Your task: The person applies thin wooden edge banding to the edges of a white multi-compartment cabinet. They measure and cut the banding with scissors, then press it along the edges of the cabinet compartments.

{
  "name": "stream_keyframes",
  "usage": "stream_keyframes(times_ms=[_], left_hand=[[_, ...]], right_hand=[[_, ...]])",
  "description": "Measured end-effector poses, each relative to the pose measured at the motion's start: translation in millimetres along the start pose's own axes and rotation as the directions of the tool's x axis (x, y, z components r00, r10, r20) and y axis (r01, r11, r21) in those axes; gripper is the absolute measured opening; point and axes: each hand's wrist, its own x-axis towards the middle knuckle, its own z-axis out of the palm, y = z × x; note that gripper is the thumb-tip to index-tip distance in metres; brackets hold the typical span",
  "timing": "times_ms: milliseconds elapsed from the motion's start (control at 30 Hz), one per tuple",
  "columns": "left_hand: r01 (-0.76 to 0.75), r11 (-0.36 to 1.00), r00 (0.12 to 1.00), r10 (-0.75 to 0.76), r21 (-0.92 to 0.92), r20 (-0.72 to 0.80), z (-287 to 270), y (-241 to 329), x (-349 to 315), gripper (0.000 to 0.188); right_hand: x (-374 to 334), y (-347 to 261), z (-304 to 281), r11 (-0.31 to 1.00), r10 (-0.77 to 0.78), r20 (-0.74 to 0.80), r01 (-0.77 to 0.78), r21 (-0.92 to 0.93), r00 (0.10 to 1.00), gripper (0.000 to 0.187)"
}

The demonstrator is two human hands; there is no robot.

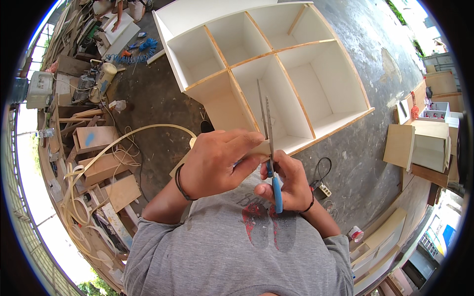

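Cream-coloured strip (265, 148), thin and flexible, lies at the centre of the frame, its end against the blades of a pair of blue-handled scissors (277, 195). The blades point to the top of the frame, narrowly parted; whether the strip lies between them cannot be told. The left hand (212, 160) has its thumb and fingers pinched together on the strip near its end. The right hand (292, 182) has its fingers curled round the scissors' handles, with little spread. For a clean cut, the strip is best kept flat and square to the blades, cut deep near the pivot, with the left fingertips clear of the edge. Beyond the hands, a white cabinet (291, 93) with raw wooden edges fills the upper centre, on a grey floor (365, 56). Loops of pale banding (74, 197) hang at left; a blue coiled hose (148, 45) and another person's hand (117, 23) appear at upper left.
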Motion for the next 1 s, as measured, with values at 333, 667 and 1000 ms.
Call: stream_keyframes(times_ms=[333, 667, 1000], left_hand=[[0.007, 1.000, 1.000, -0.007, 0.014, 0.012, 0.7, 0.8, 0.4, 0.031], [0.037, 0.999, 0.999, -0.037, 0.025, 0.025, 1.9, 4.3, -1.2, 0.028], [0.246, 0.894, 0.926, -0.331, -0.375, -0.181, 20.6, -9.0, -1.5, 0.020]], right_hand=[[-3.3, 2.8, -1.2, 0.999, 0.029, -0.002, -0.029, -0.031, 1.000, 0.050], [-5.2, 0.5, -2.3, 0.995, 0.091, 0.037, -0.090, -0.048, 0.995, 0.043], [3.0, 11.8, -3.6, 0.946, 0.077, -0.228, 0.001, 0.325, 0.971, 0.063]])
